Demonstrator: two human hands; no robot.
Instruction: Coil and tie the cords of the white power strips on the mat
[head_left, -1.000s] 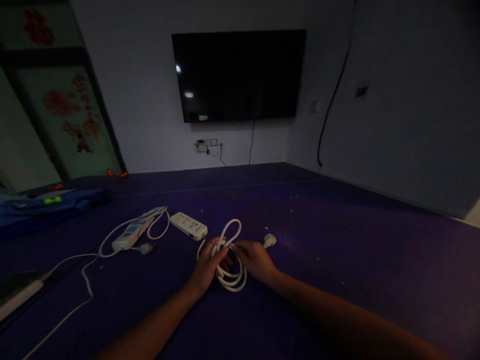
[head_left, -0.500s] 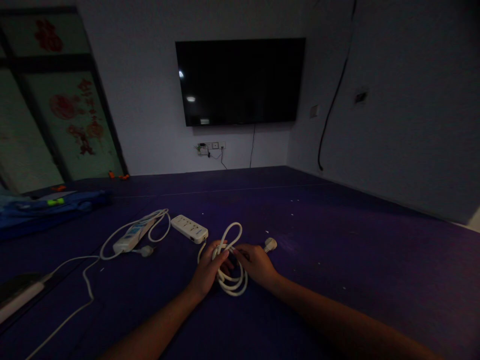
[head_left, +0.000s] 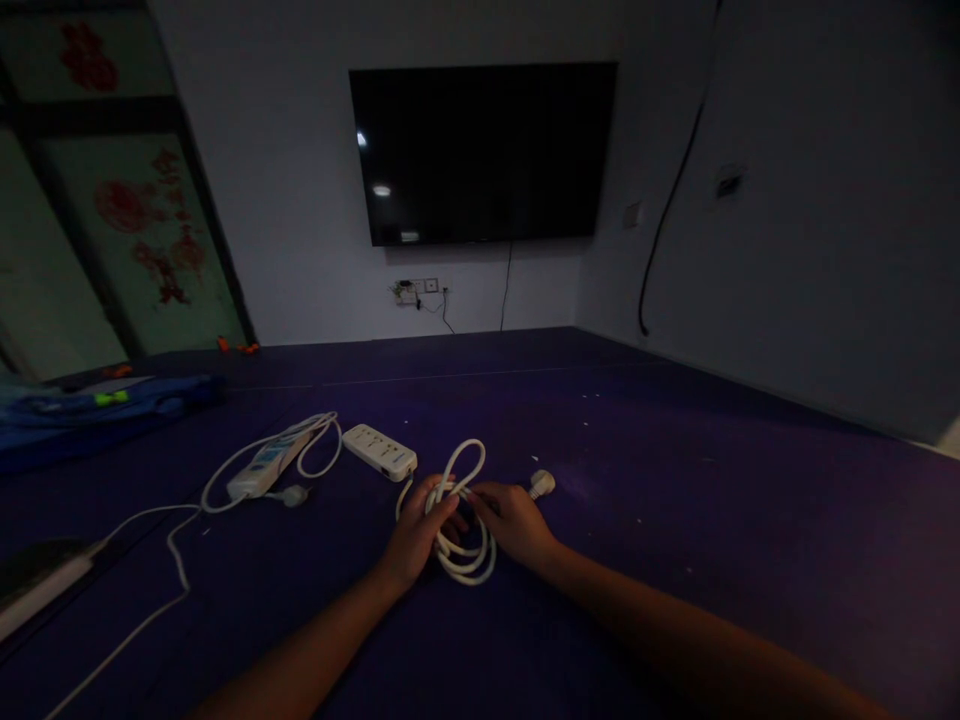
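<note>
A white power cord (head_left: pixel 469 577) is gathered in several loops, with one loop standing up above my hands. My left hand (head_left: pixel 417 530) is closed around the bundle, thumb across the strands. On its other side my right hand (head_left: pixel 517 520) pinches the cord; part of its fingers is hidden behind the loops. Just behind my left hand lies a white power strip (head_left: pixel 379 452), its cord running down toward that hand. Beyond my right hand a white plug (head_left: pixel 541 484) rests on the purple surface (head_left: pixel 637 620).
At left lies a second power strip (head_left: pixel 270 468) with cord looped around it and its plug (head_left: pixel 294 495) beside it. Another white strip (head_left: pixel 45 596) sits at the left edge. Blue cloth (head_left: pixel 97 410) is farther back. A television (head_left: pixel 487 155) hangs on the wall.
The view has shifted slightly. Both hands keep nearly the same hold on the looped cord; nothing else has visibly moved.
</note>
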